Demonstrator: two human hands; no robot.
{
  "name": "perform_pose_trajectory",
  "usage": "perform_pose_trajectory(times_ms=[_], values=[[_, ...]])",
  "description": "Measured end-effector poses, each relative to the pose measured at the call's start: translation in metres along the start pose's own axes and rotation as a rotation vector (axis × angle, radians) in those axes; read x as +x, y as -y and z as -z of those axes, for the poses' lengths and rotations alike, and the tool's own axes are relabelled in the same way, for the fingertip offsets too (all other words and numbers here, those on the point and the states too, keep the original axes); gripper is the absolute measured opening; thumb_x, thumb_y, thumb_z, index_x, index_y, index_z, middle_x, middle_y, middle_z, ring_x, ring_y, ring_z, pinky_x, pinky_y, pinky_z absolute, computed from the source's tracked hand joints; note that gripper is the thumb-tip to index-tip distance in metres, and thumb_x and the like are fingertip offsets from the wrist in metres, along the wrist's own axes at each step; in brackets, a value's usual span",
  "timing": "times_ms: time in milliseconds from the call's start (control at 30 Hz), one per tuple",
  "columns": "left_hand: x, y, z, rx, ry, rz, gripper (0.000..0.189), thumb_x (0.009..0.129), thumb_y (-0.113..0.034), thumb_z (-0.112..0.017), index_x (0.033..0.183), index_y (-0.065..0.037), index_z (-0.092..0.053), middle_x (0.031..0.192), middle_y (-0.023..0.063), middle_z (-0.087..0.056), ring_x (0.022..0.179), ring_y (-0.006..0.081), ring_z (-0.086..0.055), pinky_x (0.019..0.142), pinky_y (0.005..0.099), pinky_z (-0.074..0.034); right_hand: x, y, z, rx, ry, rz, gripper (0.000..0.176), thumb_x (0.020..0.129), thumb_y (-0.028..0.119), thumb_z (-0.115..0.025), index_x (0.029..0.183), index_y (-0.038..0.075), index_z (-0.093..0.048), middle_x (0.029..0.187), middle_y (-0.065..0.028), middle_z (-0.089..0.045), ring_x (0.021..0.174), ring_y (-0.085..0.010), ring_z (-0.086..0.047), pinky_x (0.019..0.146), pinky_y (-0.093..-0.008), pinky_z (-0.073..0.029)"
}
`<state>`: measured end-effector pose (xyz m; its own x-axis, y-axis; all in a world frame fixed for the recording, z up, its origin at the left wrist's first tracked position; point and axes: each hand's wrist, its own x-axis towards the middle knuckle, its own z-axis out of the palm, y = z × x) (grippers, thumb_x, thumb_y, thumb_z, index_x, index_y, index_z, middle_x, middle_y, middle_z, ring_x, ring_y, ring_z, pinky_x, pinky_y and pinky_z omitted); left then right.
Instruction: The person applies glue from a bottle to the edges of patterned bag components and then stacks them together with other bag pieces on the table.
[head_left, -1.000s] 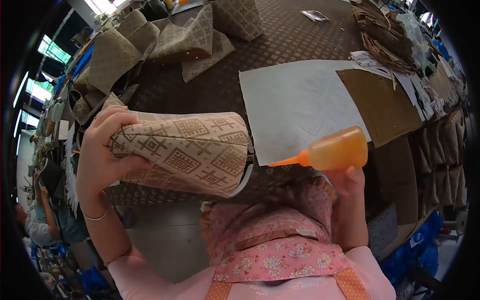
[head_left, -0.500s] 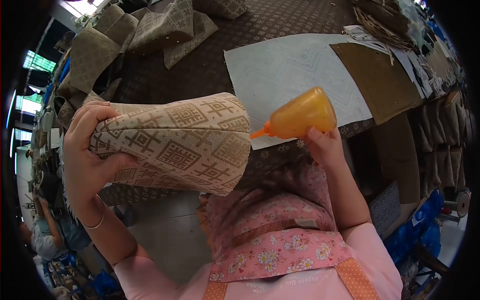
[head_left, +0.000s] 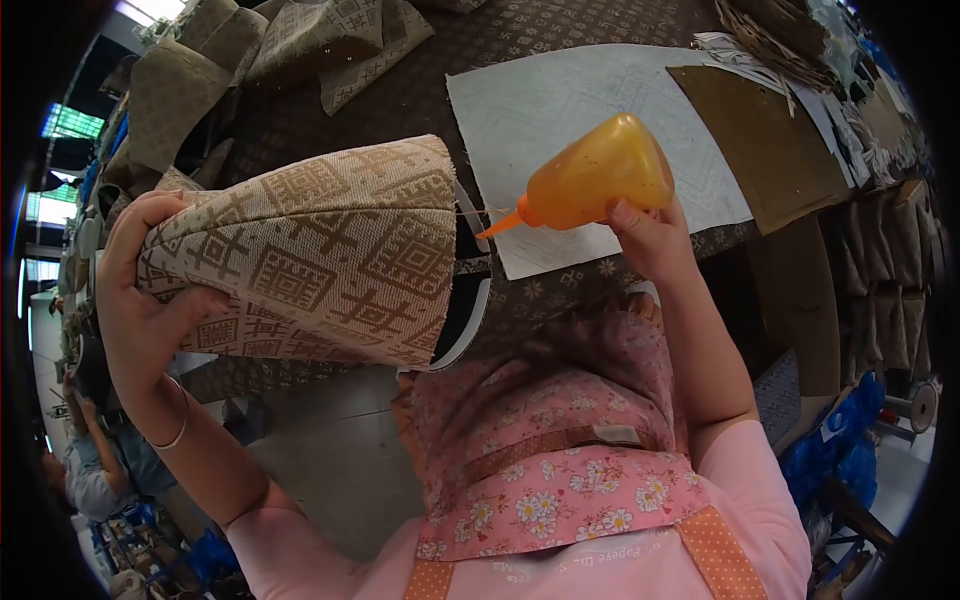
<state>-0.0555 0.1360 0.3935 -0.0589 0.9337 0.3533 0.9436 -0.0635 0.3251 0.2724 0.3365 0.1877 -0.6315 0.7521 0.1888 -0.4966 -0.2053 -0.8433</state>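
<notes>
My left hand (head_left: 145,285) grips the narrow end of a tapered fabric tube (head_left: 320,255), beige with a brown geometric pattern. A seam runs along its length, and the wide end faces right, showing a dark inside and a white strip at the rim. In my right hand (head_left: 655,240) is an orange squeeze bottle (head_left: 600,175), tilted so its pointed nozzle aims down and left. The nozzle tip is close to the tube's wide end, and thin strands stretch between them.
On the dark patterned table cover lie a white sheet (head_left: 590,130) and a brown panel (head_left: 765,150). Patterned fabric pieces (head_left: 310,45) are heaped at the back left. Cloth strips and blue plastic bags (head_left: 835,440) are at the right. A person (head_left: 100,460) is at the far left.
The tube has shifted left and turned, so more of its open end shows. The bottle has moved up and slightly left, its nozzle now tipped further down.
</notes>
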Motion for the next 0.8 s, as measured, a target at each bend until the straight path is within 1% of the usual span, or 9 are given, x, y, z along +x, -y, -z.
perform_pose_trajectory(times_ms=[133, 200, 233, 300, 433, 500, 633, 700, 800], values=[[0.000, -0.001, -0.001, -0.047, 0.006, 0.014, 0.072, 0.050, -0.038, -0.086, 0.104, -0.001, -0.056, 0.103, 0.0070, -0.058, 0.095, 0.0182, -0.057, 0.084, 0.0300, -0.045, 0.010, 0.001, 0.002, -0.028, 0.057, 0.014, 0.056, 0.085, 0.013, -0.064, 0.132, 0.004, -0.036, 0.123, -0.0083, -0.051, 0.115, -0.0192, -0.050, 0.097, -0.0362, -0.041], [0.000, -0.001, 0.000, -0.056, 0.016, 0.019, 0.072, 0.050, -0.037, -0.086, 0.104, -0.001, -0.056, 0.103, 0.0071, -0.058, 0.095, 0.0182, -0.057, 0.084, 0.0302, -0.045, 0.015, 0.008, -0.004, 0.163, 0.134, -0.065, 0.060, 0.085, 0.025, -0.065, 0.133, 0.005, -0.036, 0.125, -0.0096, -0.050, 0.116, -0.0223, -0.049, 0.097, -0.0417, -0.040], [0.000, -0.001, 0.001, -0.066, 0.025, 0.021, 0.071, 0.050, -0.036, -0.086, 0.104, -0.001, -0.056, 0.103, 0.0071, -0.058, 0.095, 0.0182, -0.057, 0.084, 0.0303, -0.045, 0.016, 0.010, -0.008, 0.163, 0.137, -0.066, 0.060, 0.085, 0.025, -0.065, 0.133, 0.005, -0.036, 0.125, -0.0096, -0.050, 0.116, -0.0223, -0.049, 0.097, -0.0417, -0.040], [0.000, 0.000, 0.001, -0.058, 0.023, 0.013, 0.071, 0.050, -0.036, -0.086, 0.104, -0.001, -0.056, 0.103, 0.0071, -0.058, 0.095, 0.0184, -0.057, 0.084, 0.0303, -0.045, 0.016, 0.013, -0.017, 0.367, 0.021, -0.117, 0.071, 0.080, 0.040, -0.066, 0.135, 0.010, -0.033, 0.131, -0.0117, -0.044, 0.120, -0.0271, -0.046, 0.095, -0.0441, -0.042], [0.000, -0.001, -0.001, -0.041, 0.006, -0.013, 0.070, 0.050, -0.035, -0.086, 0.103, -0.001, -0.056, 0.102, 0.0072, -0.058, 0.095, 0.0191, -0.057, 0.084, 0.0302, -0.045, 0.013, 0.001, -0.004, 0.385, 0.047, -0.068, 0.070, 0.081, 0.040, -0.065, 0.134, 0.008, -0.033, 0.129, -0.0109, -0.046, 0.119, -0.0258, -0.047, 0.097, -0.0435, -0.041], [0.000, -0.002, 0.000, -0.018, 0.011, -0.030, 0.070, 0.049, -0.036, -0.086, 0.103, -0.001, -0.056, 0.102, 0.0073, -0.058, 0.094, 0.0193, -0.057, 0.083, 0.0303, -0.045, 0.012, 0.007, -0.009, 0.129, 0.012, -0.063, 0.058, 0.083, 0.028, -0.066, 0.129, 0.004, -0.039, 0.118, -0.0095, -0.053, 0.111, -0.0233, -0.053, 0.093, -0.0407, -0.044], [0.002, -0.003, -0.001, -0.017, 0.017, -0.025, 0.071, 0.048, -0.036, -0.086, 0.102, -0.001, -0.056, 0.101, 0.0075, -0.058, 0.094, 0.0195, -0.057, 0.083, 0.0308, -0.045, 0.015, 0.008, -0.013, 0.048, -0.042, -0.080, 0.056, 0.084, 0.023, -0.066, 0.129, 0.002, -0.039, 0.116, -0.0093, -0.054, 0.108, -0.0205, -0.054, 0.090, -0.0353, -0.047], [0.002, -0.004, -0.001, -0.013, 0.023, -0.034, 0.071, 0.048, -0.037, -0.086, 0.102, -0.001, -0.056, 0.101, 0.0075, -0.059, 0.094, 0.0195, -0.057, 0.083, 0.0308, -0.045, 0.015, 0.006, -0.015, -0.103, -0.079, -0.007, 0.056, 0.084, 0.019, -0.066, 0.130, 0.002, -0.037, 0.116, -0.0085, -0.054, 0.107, -0.0186, -0.053, 0.090, -0.0327, -0.046], [0.002, -0.003, -0.001, 0.002, 0.024, -0.048, 0.072, 0.048, -0.038, -0.086, 0.102, -0.001, -0.056, 0.101, 0.0074, -0.059, 0.094, 0.0195, -0.057, 0.083, 0.0306, -0.045, 0.016, 0.008, -0.017, -0.076, -0.096, 0.000, 0.059, 0.084, 0.016, -0.067, 0.131, 0.002, -0.036, 0.116, -0.0078, -0.053, 0.107, -0.0173, -0.053, 0.091, -0.0320, -0.046]])
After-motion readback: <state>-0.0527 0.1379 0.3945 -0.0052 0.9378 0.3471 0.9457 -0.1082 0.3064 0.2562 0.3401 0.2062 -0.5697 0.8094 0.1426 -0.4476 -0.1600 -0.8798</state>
